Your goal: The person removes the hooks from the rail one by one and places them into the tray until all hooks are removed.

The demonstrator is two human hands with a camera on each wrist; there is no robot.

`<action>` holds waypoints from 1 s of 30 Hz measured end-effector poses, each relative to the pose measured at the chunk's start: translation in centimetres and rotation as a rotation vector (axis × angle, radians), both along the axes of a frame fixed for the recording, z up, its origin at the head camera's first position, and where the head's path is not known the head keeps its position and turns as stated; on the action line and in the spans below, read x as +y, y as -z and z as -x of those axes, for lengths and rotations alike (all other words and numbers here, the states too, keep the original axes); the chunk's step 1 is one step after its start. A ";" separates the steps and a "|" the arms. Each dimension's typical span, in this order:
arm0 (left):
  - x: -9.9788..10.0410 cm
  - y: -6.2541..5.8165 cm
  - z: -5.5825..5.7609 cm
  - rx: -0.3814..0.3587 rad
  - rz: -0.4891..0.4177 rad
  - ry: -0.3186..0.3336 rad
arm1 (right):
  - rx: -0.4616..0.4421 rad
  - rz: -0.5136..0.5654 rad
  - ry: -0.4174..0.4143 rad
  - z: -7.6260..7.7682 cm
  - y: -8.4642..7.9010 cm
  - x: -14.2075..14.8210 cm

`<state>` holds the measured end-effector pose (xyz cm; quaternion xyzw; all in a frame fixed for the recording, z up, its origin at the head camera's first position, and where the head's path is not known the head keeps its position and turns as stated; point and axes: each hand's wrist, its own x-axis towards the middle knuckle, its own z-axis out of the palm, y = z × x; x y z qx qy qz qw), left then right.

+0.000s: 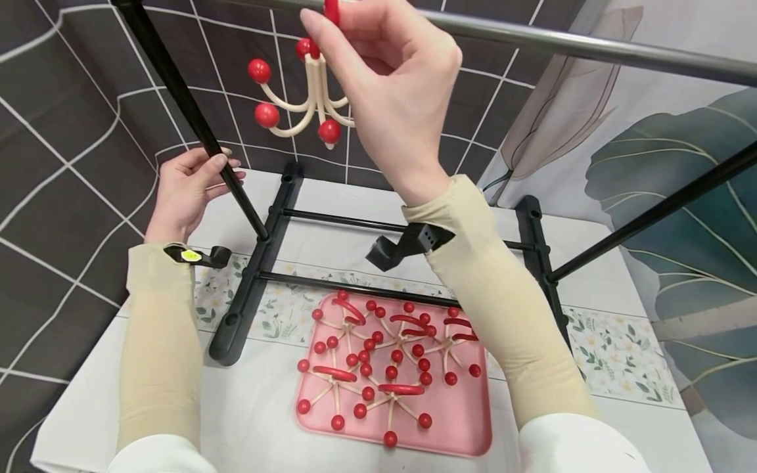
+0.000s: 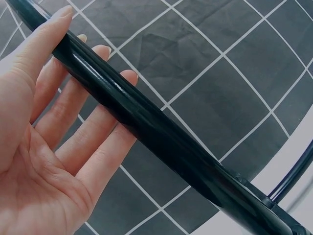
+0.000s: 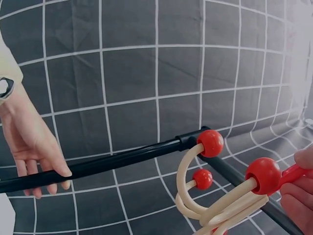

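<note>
My right hand (image 1: 396, 85) pinches the red top of a cream hanger (image 1: 315, 85) with several curved arms tipped by red balls. It hangs upright just below the metal rail (image 1: 568, 47); whether its red top touches the rail, I cannot tell. In the right wrist view, the hanger's red ball (image 3: 264, 175) and curved arms show near the fingers (image 3: 296, 196). My left hand (image 1: 183, 190) grips the slanted black post (image 1: 177, 92) of the rack, thumb in front and fingers behind, as the left wrist view shows on the post (image 2: 171, 142).
A pink tray (image 1: 458, 424) on the white table holds several similar hangers (image 1: 402, 389) with red loops. The rack's black feet (image 1: 245, 315) and crossbars (image 1: 355, 286) stand behind it. A second black post (image 1: 650, 213) slants at the right. Dark grid-patterned cloth (image 1: 59, 197) covers the wall.
</note>
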<state>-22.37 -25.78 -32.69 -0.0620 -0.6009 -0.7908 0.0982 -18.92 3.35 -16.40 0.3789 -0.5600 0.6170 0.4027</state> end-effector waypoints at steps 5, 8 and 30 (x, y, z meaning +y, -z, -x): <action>-0.1 0.0 0.0 0.003 -0.009 0.006 | 0.028 -0.006 -0.016 -0.3 0.5 0.8; -0.2 0.0 0.0 0.006 -0.026 0.012 | 0.033 -0.018 -0.012 -0.3 0.8 1.1; -0.2 -0.2 0.2 0.024 -0.037 0.035 | -0.089 -0.025 0.046 -2.4 3.3 4.7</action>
